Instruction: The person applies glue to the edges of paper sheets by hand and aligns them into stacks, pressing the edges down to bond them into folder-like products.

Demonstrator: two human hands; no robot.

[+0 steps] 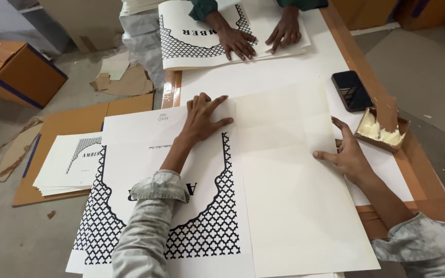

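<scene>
Paper lies flat under my left hand [202, 119] — a big printed sheet [145, 175] with a black pattern. My fingers are spread, gripping nothing. My right hand [347, 154], open too, touches the plain sheet [294, 195] beside it — thin, bendy, best lifted by an edge.

I see a white printed sheet [150, 170] at lower left edged with a black lattice pattern, and a plain cream sheet [294, 190] at centre right. The tabletop [428, 190] is orange-brown, the phone [352, 90] at upper right black, my sleeves [150, 226] faded grey.
</scene>
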